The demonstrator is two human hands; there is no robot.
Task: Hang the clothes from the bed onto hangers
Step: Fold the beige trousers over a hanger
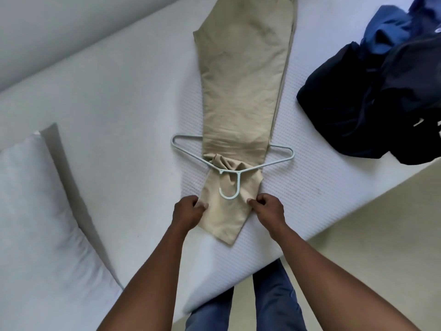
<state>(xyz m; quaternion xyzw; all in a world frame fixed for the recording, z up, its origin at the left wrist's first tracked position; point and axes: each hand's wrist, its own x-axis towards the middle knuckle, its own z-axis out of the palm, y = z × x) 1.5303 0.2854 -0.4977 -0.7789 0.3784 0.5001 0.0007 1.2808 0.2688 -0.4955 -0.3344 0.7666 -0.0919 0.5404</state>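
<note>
Closest to the lens we see two bare forearms coming in from the bottom edge, with blue denim legs [274,295] between them.

Largest item is the white mattress with a dimpled knit cover [310,199]. Its near edge runs diagonally from bottom centre up to the right, with beige floor [381,235] beyond it. There is a wide open stretch of mattress between the white pillow [35,199] at left and the trousers. A narrower strip separates the trousers from the heap of dark navy and blue clothes [381,91] at upper right, which reaches the mattress edge.

The beige cotton trousers [245,80] lie flat down the middle, legs stacked, cuff end toward us, its corner just short of the near edge. They pass through the pale blue plastic hanger [238,182]: far bar hidden under the cloth, shoulder arms over bunched fabric, hook lying on the cuff end.

The left hand [188,210] has curled fingers and pinches the left edge of the cuff end. The right hand [267,207] pinches the right edge. Both are just beside the hook, not touching it.

A small dark mark at the top of the trousers and white marks on the dark heap are both too small to read.
</note>
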